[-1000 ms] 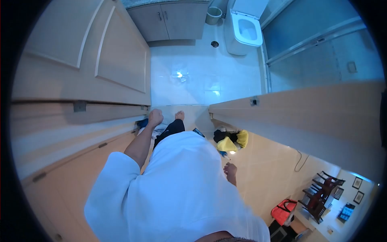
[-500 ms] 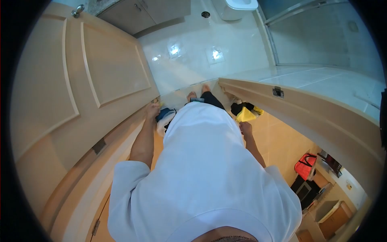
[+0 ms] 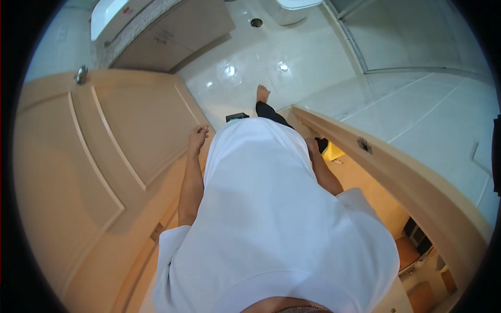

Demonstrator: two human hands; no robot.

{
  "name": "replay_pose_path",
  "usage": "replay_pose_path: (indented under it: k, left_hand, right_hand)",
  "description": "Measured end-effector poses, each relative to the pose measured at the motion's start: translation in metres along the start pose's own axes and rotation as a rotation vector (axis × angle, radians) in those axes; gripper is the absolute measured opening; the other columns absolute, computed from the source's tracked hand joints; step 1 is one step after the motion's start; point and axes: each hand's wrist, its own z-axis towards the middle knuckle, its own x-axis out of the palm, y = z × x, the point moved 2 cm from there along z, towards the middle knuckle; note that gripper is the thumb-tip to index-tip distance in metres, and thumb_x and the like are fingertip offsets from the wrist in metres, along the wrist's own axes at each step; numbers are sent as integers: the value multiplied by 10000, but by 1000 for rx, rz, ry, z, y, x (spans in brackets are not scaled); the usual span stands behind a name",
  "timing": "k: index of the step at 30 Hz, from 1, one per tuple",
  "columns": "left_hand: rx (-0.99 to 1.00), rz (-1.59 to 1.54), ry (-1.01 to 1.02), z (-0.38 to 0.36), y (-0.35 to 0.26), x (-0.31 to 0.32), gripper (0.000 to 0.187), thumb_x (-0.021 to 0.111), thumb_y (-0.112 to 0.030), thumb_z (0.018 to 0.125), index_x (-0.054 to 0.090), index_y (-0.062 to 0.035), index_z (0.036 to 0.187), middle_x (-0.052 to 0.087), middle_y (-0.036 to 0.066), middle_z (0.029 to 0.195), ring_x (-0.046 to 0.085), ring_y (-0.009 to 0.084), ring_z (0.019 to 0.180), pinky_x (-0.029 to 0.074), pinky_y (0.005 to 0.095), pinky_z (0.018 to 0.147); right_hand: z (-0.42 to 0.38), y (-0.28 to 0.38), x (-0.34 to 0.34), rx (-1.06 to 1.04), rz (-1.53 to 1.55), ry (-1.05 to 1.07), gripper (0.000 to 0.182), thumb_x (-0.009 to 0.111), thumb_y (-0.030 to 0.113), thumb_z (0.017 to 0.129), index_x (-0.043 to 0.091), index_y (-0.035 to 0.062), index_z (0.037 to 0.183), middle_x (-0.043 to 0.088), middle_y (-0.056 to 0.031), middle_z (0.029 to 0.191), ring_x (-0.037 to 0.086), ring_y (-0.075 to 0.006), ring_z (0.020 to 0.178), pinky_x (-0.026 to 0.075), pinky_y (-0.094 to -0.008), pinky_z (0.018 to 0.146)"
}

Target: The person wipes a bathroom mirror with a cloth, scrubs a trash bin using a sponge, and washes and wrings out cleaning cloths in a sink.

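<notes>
My left hand (image 3: 198,137) hangs beside the wooden door (image 3: 135,120), its fingers loosely curled and partly turned away; whether it touches the door is unclear. At my right side, my right hand (image 3: 312,147) is close to the white shirt (image 3: 271,198), with its fingers hidden. Near that hand, a yellow cloth (image 3: 332,152) and a black cloth (image 3: 322,144) lie low by the door frame (image 3: 386,156). A small dark box-shaped object (image 3: 237,117) shows at my waist.
One bare foot (image 3: 263,94) stands on the glossy bathroom floor (image 3: 224,94). A cabinet (image 3: 172,36) and sink (image 3: 107,18) are at upper left, a toilet (image 3: 292,11) at the top, and a glass shower panel (image 3: 407,41) at upper right.
The view has moved forward into the doorway. My left hand has come away from the bundle by the door's edge. The foot is farther onto the bathroom floor, and less yellow cloth shows.
</notes>
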Motion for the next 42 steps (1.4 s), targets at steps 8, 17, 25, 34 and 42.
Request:
replay_pose_path:
  k: [8, 17, 25, 34, 42]
  left_hand:
    - [346, 188, 1, 97, -155, -29, 341, 560, -284, 983, 748, -10, 1059, 682, 91, 740, 622, 164, 708, 509, 322, 685]
    - [633, 519, 110, 154, -233, -16, 346, 493, -269, 1010, 671, 22, 951, 649, 188, 781, 632, 297, 759, 507, 394, 765]
    - [986, 617, 297, 191, -330, 17, 264, 583, -239, 859, 643, -6, 748, 630, 263, 770, 597, 491, 747, 472, 552, 688]
    - [1007, 668, 627, 208, -352, 124, 150, 638, -123, 831, 642, -57, 966, 672, 206, 839, 661, 392, 785, 514, 469, 696]
    - [1104, 1058, 1204, 83, -334, 199, 241, 675, -270, 905, 683, -108, 1084, 731, 117, 899, 704, 264, 828, 541, 389, 767]
  right_hand:
    - [92, -26, 52, -294, 55, -61, 281, 593, 107, 894, 671, -42, 1119, 700, -160, 925, 663, -295, 768, 531, -405, 674]
    - [22, -13, 54, 218, 570, -272, 215, 589, 193, 927, 640, -10, 978, 601, -90, 771, 544, -231, 627, 453, -396, 544]
    - [-39, -107, 176, 217, 646, -444, 180, 589, 183, 892, 678, 48, 812, 611, -69, 725, 589, -243, 703, 498, -444, 639]
    - [-190, -71, 250, 376, 662, -544, 192, 598, 205, 897, 647, 44, 804, 617, -56, 662, 590, -184, 602, 488, -359, 534]
    - [-208, -43, 246, 469, 1030, -837, 123, 581, 138, 916, 656, 40, 925, 657, -66, 744, 591, -152, 583, 459, -307, 503]
